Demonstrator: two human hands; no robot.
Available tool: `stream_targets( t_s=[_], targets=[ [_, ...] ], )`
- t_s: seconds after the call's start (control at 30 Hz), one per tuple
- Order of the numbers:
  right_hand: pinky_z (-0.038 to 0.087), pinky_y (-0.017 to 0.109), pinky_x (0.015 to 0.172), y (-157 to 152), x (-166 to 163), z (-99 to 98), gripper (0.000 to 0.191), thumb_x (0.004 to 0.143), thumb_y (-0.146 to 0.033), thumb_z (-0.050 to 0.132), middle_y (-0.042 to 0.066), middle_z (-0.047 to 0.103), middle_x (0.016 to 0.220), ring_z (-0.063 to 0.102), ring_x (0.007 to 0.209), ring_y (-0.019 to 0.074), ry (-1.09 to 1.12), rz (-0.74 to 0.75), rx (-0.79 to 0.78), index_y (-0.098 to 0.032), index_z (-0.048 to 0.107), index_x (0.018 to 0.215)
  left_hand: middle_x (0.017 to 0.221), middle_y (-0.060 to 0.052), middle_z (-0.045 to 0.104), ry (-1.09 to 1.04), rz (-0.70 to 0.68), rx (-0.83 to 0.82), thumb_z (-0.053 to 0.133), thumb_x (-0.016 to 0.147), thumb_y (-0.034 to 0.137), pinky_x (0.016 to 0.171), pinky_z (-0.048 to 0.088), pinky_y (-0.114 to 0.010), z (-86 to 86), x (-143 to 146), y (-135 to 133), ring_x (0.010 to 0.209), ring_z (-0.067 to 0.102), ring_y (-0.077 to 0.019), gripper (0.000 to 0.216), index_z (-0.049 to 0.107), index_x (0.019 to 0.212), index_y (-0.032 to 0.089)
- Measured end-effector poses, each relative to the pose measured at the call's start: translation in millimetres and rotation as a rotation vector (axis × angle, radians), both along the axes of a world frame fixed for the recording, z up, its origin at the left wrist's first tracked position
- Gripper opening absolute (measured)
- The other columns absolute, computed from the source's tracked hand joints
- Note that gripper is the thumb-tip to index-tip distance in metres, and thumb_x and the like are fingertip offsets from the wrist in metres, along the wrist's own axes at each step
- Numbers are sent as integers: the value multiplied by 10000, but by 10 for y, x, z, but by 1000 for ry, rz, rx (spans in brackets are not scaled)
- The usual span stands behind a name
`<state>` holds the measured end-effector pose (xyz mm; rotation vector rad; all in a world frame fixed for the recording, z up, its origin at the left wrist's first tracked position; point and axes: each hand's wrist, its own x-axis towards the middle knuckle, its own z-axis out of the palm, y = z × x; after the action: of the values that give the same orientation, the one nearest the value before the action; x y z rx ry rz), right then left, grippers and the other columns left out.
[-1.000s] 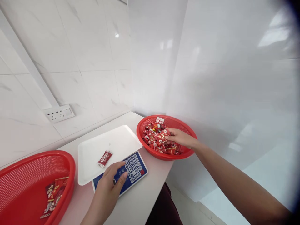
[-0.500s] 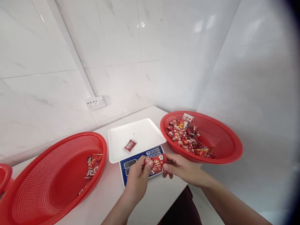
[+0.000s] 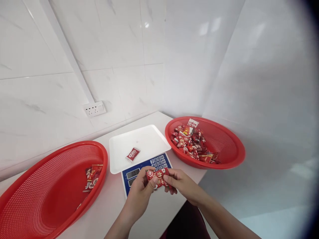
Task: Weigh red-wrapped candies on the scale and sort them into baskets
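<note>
Between my two hands is a red candy packet (image 3: 158,177) with flower prints and gold characters. My left hand (image 3: 142,189) pinches its left end, thumb on top. The right end is gripped by my right hand (image 3: 180,184), its fingers curled underneath. Both hands are just above the front of a digital scale (image 3: 147,163) with a blue keypad panel, partly covering its display and keys. On the scale's white tray (image 3: 139,137) lies one small dark red wrapped candy (image 3: 133,154).
A red plastic basket (image 3: 231,141) at the right holds many wrapped candies (image 3: 190,141). A larger red basket (image 3: 32,186) at the left has a few packets (image 3: 93,177) along its right side. White tiled walls with a socket (image 3: 94,109) stand behind the white table (image 3: 147,217).
The view has shifted a little to the right, so things appear further left. Both hands still hold the packet, with my right fingers now further over it.
</note>
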<state>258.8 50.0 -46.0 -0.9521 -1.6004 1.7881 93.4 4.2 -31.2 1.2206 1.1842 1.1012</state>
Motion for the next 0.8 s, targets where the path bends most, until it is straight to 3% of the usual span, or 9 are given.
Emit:
stream_targets(
  t_s=[0.27, 0.6, 0.8],
  targets=[
    [291, 188, 441, -3, 46, -77, 504, 741, -644, 508, -10, 540, 591, 465, 486, 67, 14, 21, 8, -141, 527, 740, 768, 15, 615, -4, -12, -28, 548, 794, 465, 669, 432, -257, -17, 52, 12, 724, 549, -151, 296, 510, 961, 224],
    [299, 183, 443, -11, 58, -81, 472, 754, -605, 533, -19, 518, 571, 456, 477, 61, 61, -16, 24, -133, 543, 762, 677, 26, 585, 86, 97, -48, 564, 743, 544, 576, 423, -241, 42, 100, 1, 603, 490, -134, 372, 557, 918, 216],
    [295, 186, 447, -25, 75, -105, 502, 752, -629, 512, -5, 538, 595, 466, 488, 66, 72, -18, -11, -128, 544, 767, 670, 29, 601, 28, 118, -86, 574, 737, 540, 583, 429, -242, 45, 105, 6, 603, 504, -135, 454, 512, 1062, 228]
  ],
)
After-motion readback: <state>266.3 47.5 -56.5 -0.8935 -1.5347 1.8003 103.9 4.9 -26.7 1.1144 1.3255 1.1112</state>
